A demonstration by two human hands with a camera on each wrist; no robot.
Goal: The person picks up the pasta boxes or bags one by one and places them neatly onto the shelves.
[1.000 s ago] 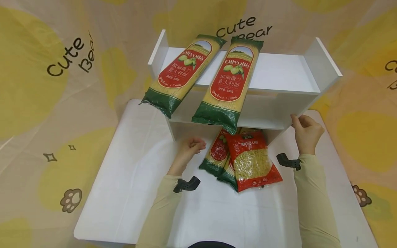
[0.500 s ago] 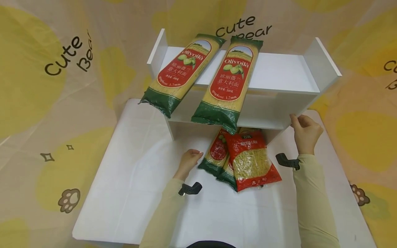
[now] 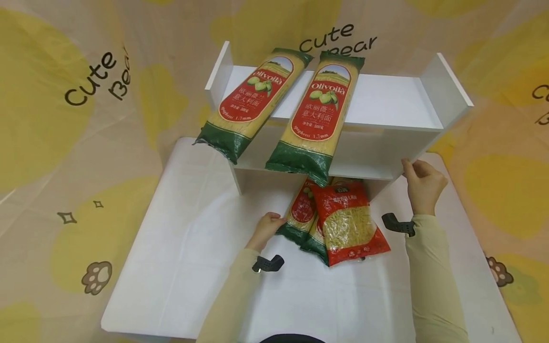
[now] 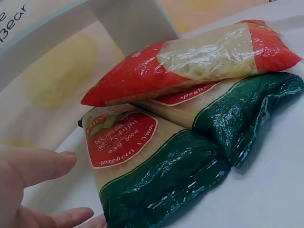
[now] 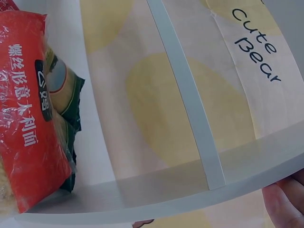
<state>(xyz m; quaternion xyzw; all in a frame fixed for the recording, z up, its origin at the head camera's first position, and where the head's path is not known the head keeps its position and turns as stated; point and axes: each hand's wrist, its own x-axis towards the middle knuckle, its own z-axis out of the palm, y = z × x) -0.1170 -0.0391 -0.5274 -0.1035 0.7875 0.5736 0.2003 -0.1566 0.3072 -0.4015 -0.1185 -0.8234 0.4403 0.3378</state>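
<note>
My left hand [image 3: 264, 231] is beside the lower left spaghetti packet [image 3: 302, 209] on the table. In the left wrist view its thumb and fingers [image 4: 40, 166] are spread apart near the packet's green end, and some fingertips are hidden behind it. A second spaghetti packet [image 4: 237, 114] lies partly under a red bag of spiral pasta [image 3: 349, 221]. With my right hand [image 3: 424, 186] I pinch the front edge of the white shelf's [image 3: 448, 90] right side panel. In the right wrist view only some fingers [image 5: 280, 206] show at that panel.
Two more spaghetti packets, one left [image 3: 257, 97] and one right [image 3: 319, 114], lie slanted on the shelf's top board, their green ends overhanging its front. The white table [image 3: 171, 247] extends around the shelf. A patterned cloth [image 3: 107, 166] hangs behind.
My left hand has moved down from just under the shelf and then right, to the lower spaghetti packet's edge. The right hand stays at the side panel. The packets have not visibly moved.
</note>
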